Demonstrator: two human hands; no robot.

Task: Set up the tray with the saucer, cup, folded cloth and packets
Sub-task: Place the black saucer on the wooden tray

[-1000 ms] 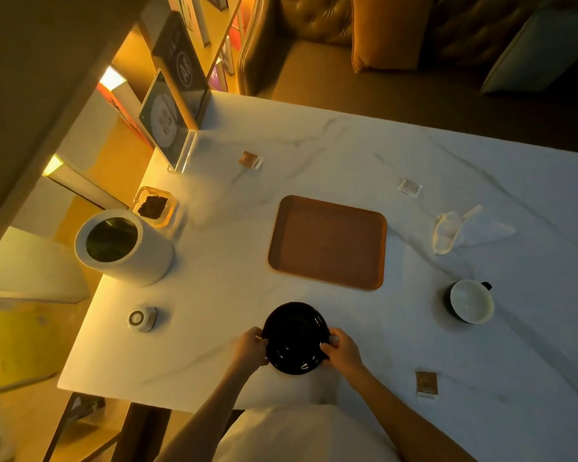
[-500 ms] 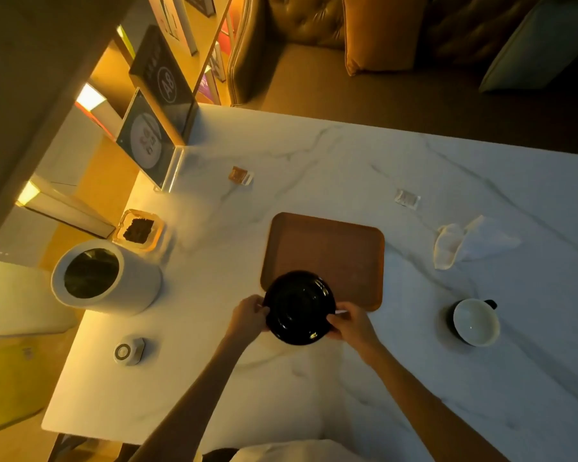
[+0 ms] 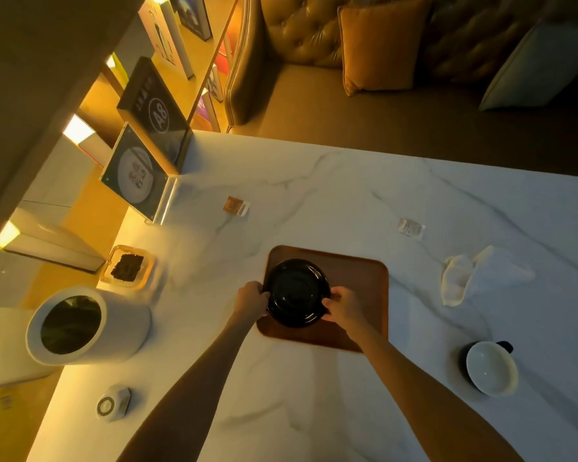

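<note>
A black saucer (image 3: 297, 291) is over the left part of the brown tray (image 3: 357, 278) on the white marble table. My left hand (image 3: 250, 300) grips its left rim and my right hand (image 3: 342, 305) grips its right rim. Whether the saucer touches the tray I cannot tell. A cup (image 3: 490, 367), white inside with a dark handle, stands on the table at the right. A crumpled white cloth (image 3: 474, 275) lies right of the tray. One brown packet (image 3: 235, 205) lies beyond the tray at the left, one white packet (image 3: 411, 227) beyond it at the right.
A white cylindrical bin (image 3: 84, 325) stands at the table's left edge, with a small glass dish of dark bits (image 3: 127, 266) behind it. A small round device (image 3: 112, 404) lies near the front left. An upright sign (image 3: 137, 175) stands at the back left. A sofa lies beyond.
Both hands carried the saucer from the table's near edge away from me and onto the left part of the tray. The view shifted forward with them.
</note>
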